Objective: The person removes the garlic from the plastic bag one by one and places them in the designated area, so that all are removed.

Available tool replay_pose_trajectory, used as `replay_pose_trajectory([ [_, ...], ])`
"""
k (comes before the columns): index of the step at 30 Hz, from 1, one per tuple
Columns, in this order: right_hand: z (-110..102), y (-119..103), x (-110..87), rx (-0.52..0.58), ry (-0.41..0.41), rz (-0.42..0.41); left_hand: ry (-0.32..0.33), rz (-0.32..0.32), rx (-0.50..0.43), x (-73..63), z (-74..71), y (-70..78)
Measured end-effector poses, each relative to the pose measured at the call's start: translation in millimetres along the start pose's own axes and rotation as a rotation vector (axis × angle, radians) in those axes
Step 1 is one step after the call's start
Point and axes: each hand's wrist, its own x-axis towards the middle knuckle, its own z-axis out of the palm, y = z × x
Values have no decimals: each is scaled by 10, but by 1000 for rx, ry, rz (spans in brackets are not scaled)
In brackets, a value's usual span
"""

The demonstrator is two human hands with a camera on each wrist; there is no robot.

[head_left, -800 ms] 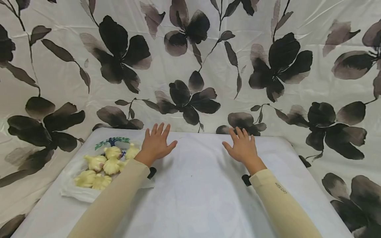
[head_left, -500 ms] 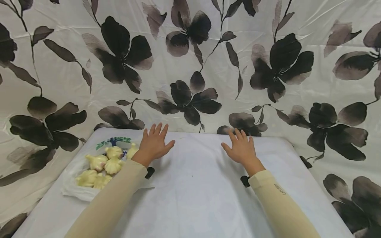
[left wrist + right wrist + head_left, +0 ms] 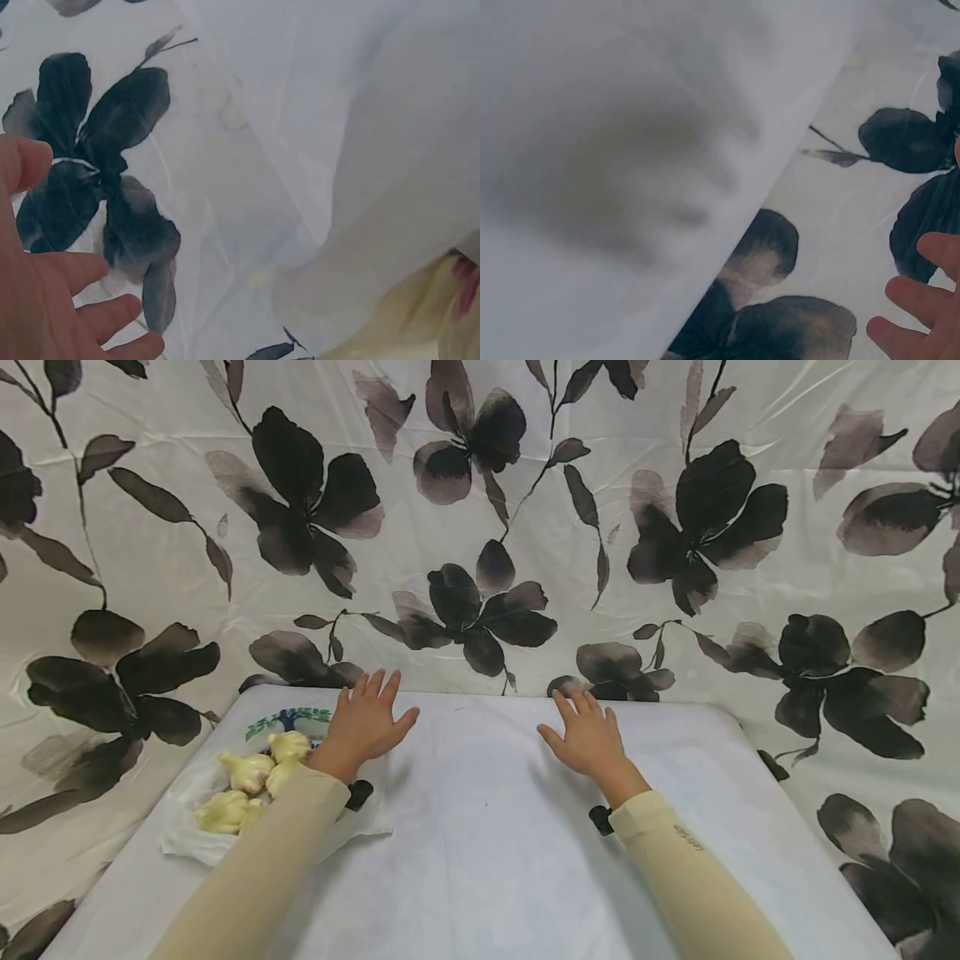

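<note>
In the head view my left hand (image 3: pixel 363 723) hovers palm down with fingers spread, overlapping the right side of a white plastic bag (image 3: pixel 180 827). On that bag lie several pale yellow garlic bulbs (image 3: pixel 246 772), some hidden behind my left sleeve. My right hand (image 3: pixel 587 737) is held over the right half of the white table, its fingers spread and holding nothing. The left wrist view shows spread left fingers (image 3: pixel 97 311) apart from a garlic bulb (image 3: pixel 405 315) at the lower right. Right fingertips (image 3: pixel 915 300) reach into the right wrist view, touching nothing.
A white cloth covers the table (image 3: pixel 480 860). Behind it hangs a pale curtain (image 3: pixel 600 410) printed with dark flowers. The bag bears a green and blue tree print (image 3: pixel 288 720). Each wrist carries a small black device, one visible under the right wrist (image 3: pixel 601 820).
Both hands have drifted left, the left one further over the bag, covering more of the garlic bulbs. The fingers stay spread, and the bag keeps its place.
</note>
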Motion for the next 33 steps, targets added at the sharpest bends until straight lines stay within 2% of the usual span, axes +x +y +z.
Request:
replay_pose_trajectory([
  [11, 31, -226, 38, 27, -26, -23, 21, 12, 3, -123, -107, -245],
  [21, 51, -443, 45, 75, -36, -46, 48, 13, -45, -225, -200, -373],
  [33, 104, -770, 32, 116, -43, -123, 24, -22, -74, -358, -236, -628],
])
